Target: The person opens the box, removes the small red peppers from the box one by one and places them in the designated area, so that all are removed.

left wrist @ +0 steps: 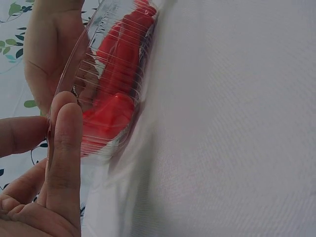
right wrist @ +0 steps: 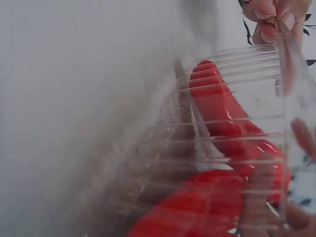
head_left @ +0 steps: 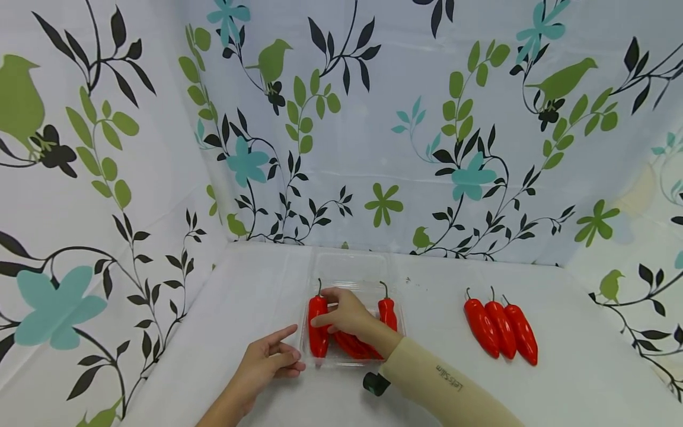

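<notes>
A clear plastic box [head_left: 352, 363] with a raised lid stands in front of me, holding several glossy red chili peppers. My right hand [head_left: 349, 311] reaches into it from the right; thumb and fingers curl round the upper part of the leftmost chili pepper [head_left: 318, 341], whose stem points away from me. Another chili pepper [head_left: 388, 314] lies along the right wall, and more lie under my right hand, partly hidden. At the front left corner my left hand [head_left: 272, 356] pinches the box's rim, seen also in the left wrist view.
Three red chili peppers [head_left: 501, 326] lie side by side on the white cloth at the right. A dark green cylindrical thing [head_left: 376, 384] shows below my right wrist. A patterned curtain [head_left: 384, 148] hangs behind and along both sides.
</notes>
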The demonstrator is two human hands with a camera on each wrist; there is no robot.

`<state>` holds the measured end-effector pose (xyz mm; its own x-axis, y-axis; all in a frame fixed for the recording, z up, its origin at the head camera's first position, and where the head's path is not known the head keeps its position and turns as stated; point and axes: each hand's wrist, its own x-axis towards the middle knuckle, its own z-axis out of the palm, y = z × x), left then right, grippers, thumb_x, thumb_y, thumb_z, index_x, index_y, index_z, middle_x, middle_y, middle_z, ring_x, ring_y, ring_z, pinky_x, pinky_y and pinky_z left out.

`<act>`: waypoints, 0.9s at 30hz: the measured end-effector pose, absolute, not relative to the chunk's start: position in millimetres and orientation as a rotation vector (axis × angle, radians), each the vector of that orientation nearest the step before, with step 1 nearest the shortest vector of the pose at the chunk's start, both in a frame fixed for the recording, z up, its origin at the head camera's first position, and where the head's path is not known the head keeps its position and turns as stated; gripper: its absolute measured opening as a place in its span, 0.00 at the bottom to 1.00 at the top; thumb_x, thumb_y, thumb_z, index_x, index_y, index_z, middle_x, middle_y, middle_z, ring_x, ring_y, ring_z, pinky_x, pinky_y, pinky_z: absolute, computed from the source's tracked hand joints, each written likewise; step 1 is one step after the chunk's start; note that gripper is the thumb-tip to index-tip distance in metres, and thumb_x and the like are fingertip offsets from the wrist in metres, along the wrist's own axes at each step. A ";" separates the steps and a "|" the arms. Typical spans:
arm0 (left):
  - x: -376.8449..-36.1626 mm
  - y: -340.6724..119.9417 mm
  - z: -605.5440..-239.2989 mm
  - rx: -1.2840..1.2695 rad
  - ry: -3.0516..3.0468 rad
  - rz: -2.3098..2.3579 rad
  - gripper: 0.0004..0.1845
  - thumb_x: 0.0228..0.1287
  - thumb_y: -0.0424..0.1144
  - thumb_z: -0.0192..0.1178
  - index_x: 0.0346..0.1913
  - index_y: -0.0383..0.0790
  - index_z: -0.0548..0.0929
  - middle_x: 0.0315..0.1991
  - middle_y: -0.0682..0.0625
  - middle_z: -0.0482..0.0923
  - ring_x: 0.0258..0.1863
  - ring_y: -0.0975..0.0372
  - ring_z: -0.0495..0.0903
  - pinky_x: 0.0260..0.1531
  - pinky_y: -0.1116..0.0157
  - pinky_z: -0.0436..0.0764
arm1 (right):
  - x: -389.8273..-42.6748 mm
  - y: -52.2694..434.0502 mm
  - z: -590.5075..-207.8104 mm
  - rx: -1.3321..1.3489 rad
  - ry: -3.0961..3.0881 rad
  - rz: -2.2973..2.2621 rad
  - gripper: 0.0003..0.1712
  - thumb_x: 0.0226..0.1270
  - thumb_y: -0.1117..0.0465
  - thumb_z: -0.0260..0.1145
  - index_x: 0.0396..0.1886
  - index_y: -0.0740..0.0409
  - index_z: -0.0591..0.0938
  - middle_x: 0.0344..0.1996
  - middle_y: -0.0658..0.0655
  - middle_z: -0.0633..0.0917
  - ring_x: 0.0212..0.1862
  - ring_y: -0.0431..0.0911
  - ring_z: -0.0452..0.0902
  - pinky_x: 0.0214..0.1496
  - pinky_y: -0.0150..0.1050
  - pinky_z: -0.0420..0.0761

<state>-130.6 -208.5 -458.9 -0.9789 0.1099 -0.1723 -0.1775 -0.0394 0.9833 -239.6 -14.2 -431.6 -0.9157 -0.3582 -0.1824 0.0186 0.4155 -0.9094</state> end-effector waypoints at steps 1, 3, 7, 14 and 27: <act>-130.2 -208.4 -459.1 -0.076 2.028 2.130 0.33 0.68 0.26 0.59 0.74 0.27 0.63 0.38 0.42 0.80 0.37 0.52 0.88 0.43 0.58 0.88 | -238.9 -15.3 -431.8 -0.288 2.342 -1.499 0.43 0.51 0.60 0.82 0.68 0.56 0.75 0.56 0.57 0.81 0.51 0.52 0.79 0.43 0.45 0.89; -129.7 -207.9 -459.1 -0.081 2.027 2.129 0.33 0.68 0.26 0.59 0.74 0.27 0.63 0.38 0.42 0.80 0.37 0.52 0.88 0.43 0.58 0.88 | -237.5 -17.0 -432.2 -0.278 2.369 -1.495 0.42 0.51 0.61 0.82 0.67 0.56 0.76 0.54 0.57 0.81 0.50 0.52 0.79 0.42 0.45 0.89; -129.5 -207.2 -458.4 -0.085 2.030 2.125 0.33 0.68 0.26 0.59 0.75 0.27 0.63 0.38 0.43 0.80 0.38 0.52 0.88 0.43 0.58 0.88 | -237.4 -19.0 -434.7 -0.290 2.417 -1.490 0.40 0.51 0.62 0.82 0.66 0.56 0.77 0.52 0.56 0.82 0.48 0.52 0.79 0.40 0.45 0.89; -130.4 -207.3 -458.3 -0.086 2.032 2.120 0.33 0.69 0.27 0.59 0.75 0.28 0.63 0.39 0.41 0.80 0.38 0.52 0.88 0.43 0.58 0.88 | -240.8 -21.0 -439.6 -0.306 2.437 -1.495 0.38 0.53 0.61 0.81 0.65 0.55 0.77 0.51 0.55 0.82 0.47 0.50 0.80 0.40 0.45 0.89; -130.3 -208.2 -459.0 -0.080 2.028 2.129 0.33 0.69 0.27 0.59 0.75 0.28 0.63 0.39 0.42 0.81 0.38 0.52 0.88 0.43 0.58 0.88 | -239.8 -18.2 -440.1 -0.259 2.290 -1.697 0.37 0.53 0.64 0.81 0.64 0.55 0.79 0.52 0.56 0.82 0.46 0.49 0.81 0.40 0.42 0.89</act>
<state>-130.3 -208.2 -459.0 -0.9785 0.1066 -0.1763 -0.1812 -0.0386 0.9827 -239.8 -18.2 -440.1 -0.9452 -0.3056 -0.1150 0.0211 0.2943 -0.9555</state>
